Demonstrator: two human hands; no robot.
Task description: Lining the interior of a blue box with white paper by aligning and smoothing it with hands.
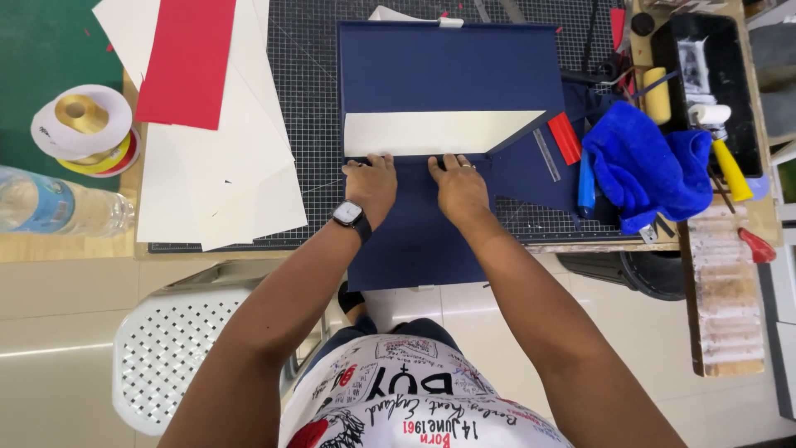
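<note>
- Bottle (58, 209), far left of frame: clear plastic, lying on its side on the wooden bench edge, well apart from my hands.
- Tape rolls (83, 129), upper left: gold and white, stacked, on the green mat.
- Red sheet (186, 58) on cream sheets (224, 182), upper left to centre-left: loose and fanned over the grid mat (319, 99).
- My left hand (373, 184), centre: flat, fingers spread, palm down on the blue board (439, 75); it grips nothing. Watch on the wrist.
- Blue board, centre: a large navy cover lying open, its near edge hanging over the bench toward me. Its fold runs left to right, directly under my fingertips.
- Cream panel (435, 133), centre: a long strip, axis left to right, just beyond both hands.
- My right hand (460, 189), centre: flat likewise, pressing, holding nothing; ring on one finger. Both hands sit equally near the fold, side by side.
- Red block (565, 138), right of centre: beside the panel's slanted end.
- Blue cloth (643, 166), right: crumpled.
- Roller (657, 93) and black tray (705, 75), upper right.
</note>
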